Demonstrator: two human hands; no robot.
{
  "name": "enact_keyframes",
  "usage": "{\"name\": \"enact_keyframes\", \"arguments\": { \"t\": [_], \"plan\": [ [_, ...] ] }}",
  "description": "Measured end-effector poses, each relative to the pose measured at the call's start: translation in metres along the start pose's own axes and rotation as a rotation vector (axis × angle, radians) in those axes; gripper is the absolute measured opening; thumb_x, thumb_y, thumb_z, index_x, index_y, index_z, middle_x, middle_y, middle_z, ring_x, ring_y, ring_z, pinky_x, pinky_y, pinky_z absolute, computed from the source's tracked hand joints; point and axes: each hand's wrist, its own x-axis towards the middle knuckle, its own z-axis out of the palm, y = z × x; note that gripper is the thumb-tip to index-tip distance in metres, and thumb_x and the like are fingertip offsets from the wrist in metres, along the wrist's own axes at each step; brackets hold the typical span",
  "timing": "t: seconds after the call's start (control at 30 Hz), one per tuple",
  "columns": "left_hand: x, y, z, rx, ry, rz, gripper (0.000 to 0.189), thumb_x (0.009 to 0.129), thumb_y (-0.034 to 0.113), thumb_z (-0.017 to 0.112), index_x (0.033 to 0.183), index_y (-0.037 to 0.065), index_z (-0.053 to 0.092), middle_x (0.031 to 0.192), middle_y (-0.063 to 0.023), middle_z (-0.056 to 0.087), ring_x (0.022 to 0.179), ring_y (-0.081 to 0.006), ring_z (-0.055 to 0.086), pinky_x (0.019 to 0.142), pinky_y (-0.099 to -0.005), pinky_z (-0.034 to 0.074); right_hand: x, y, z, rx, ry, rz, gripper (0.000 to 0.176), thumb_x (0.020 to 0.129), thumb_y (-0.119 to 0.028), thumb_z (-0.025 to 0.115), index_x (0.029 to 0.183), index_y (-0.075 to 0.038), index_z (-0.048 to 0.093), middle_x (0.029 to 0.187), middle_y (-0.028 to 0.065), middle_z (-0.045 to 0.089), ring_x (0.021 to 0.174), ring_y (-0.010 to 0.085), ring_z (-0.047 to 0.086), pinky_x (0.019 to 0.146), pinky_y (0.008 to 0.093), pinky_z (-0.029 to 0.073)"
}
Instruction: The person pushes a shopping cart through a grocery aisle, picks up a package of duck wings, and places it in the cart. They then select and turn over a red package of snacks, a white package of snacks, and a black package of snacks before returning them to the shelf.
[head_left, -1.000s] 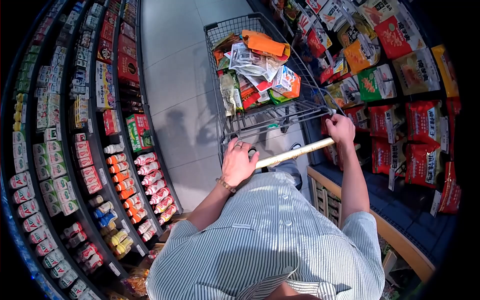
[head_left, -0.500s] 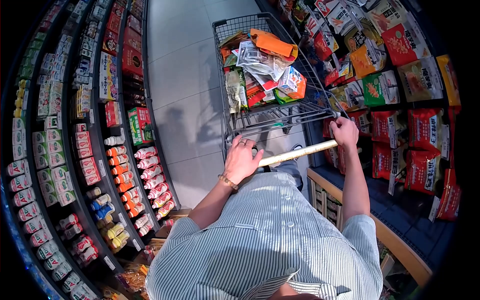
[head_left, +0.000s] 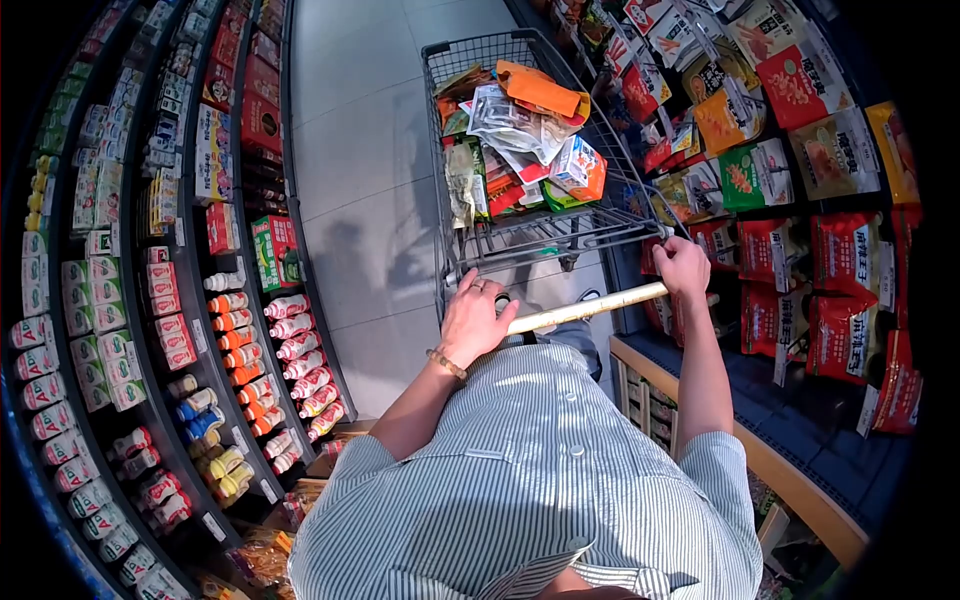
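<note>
A wire shopping cart (head_left: 470, 45) stands in front of me, with a pale handle bar (head_left: 585, 308) running across its near side. My left hand (head_left: 475, 318) rests at the bar's left end, a ring on one finger and a bead bracelet on the wrist. Around the bar's right end, my right hand (head_left: 684, 268) is closed. Snack packets fill part of the cart: an orange bag (head_left: 540, 88) on top, a clear and white packet (head_left: 515, 125) beneath it, and a white and orange box (head_left: 578, 168) at the right.
On the left, shelves (head_left: 225, 330) carry bottles, cartons and boxes. Hanging snack bags (head_left: 768, 255) line the right side above a dark ledge with a wooden edge (head_left: 740, 440). Tiled floor (head_left: 355, 110) runs between the shelves and the cart.
The whole view has shifted slightly, so the cart, hands and shelves appear a little further left. Both hands stay on the handle bar.
</note>
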Motion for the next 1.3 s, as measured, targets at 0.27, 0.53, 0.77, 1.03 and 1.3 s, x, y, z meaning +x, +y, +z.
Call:
{"name": "enact_keyframes", "arguments": {
  "t": [0.27, 0.53, 0.77, 1.03, 1.3],
  "plan": [
    [-0.002, 0.001, 0.001, 0.005, -0.027, -0.022, 0.044, 0.090, 0.035, 0.067, 0.114, -0.002, 0.069, 0.114, -0.0222, 0.069, 0.134, -0.0396, 0.050, 0.111, -0.0435, 0.042, 0.000, 0.008, 0.006, -0.015, 0.007, -0.010, 0.031, 0.084, -0.039, 0.067, 0.080, -0.008, 0.071, 0.080, 0.0176, 0.070, 0.084, 0.0398, 0.067, 0.077, 0.0471, 0.053],
    [-0.006, 0.001, 0.001, 0.022, -0.079, -0.040, 0.045, 0.092, 0.038, 0.065, 0.114, -0.002, 0.069, 0.114, -0.0218, 0.069, 0.135, -0.0400, 0.049, 0.111, -0.0441, 0.042, -0.006, 0.009, 0.007, -0.031, -0.012, -0.002, 0.031, 0.084, -0.039, 0.068, 0.082, -0.008, 0.072, 0.082, 0.0179, 0.070, 0.084, 0.0400, 0.067, 0.077, 0.0472, 0.053],
    [-0.010, -0.008, 0.013, 0.025, -0.023, 0.017, 0.043, 0.092, 0.037, 0.066, 0.110, -0.001, 0.069, 0.107, -0.0215, 0.070, 0.130, -0.0411, 0.053, 0.112, -0.0443, 0.041, -0.012, 0.010, 0.009, -0.032, 0.002, -0.013, 0.032, 0.085, -0.039, 0.067, 0.081, -0.008, 0.070, 0.078, 0.0181, 0.069, 0.082, 0.0409, 0.066, 0.074, 0.0481, 0.052],
    [-0.007, -0.010, -0.003, 0.092, -0.039, 0.126, 0.043, 0.089, 0.039, 0.070, 0.106, -0.001, 0.068, 0.099, -0.0221, 0.069, 0.107, -0.0391, 0.064, 0.103, -0.0454, 0.048, -0.026, 0.008, 0.010, 0.007, 0.024, -0.034, 0.033, 0.084, -0.039, 0.067, 0.077, -0.007, 0.067, 0.075, 0.0187, 0.067, 0.078, 0.0417, 0.065, 0.069, 0.0488, 0.051],
    [0.100, -0.026, -0.034, 0.098, -0.239, -0.124, 0.050, 0.090, 0.049, 0.065, 0.110, 0.005, 0.073, 0.095, -0.0209, 0.073, 0.093, -0.0378, 0.070, 0.085, -0.0455, 0.055, -0.028, 0.004, 0.012, 0.029, 0.043, -0.037, 0.030, 0.085, -0.036, 0.068, 0.078, -0.006, 0.068, 0.073, 0.0171, 0.067, 0.076, 0.0398, 0.066, 0.068, 0.0463, 0.052]
  ]
}}
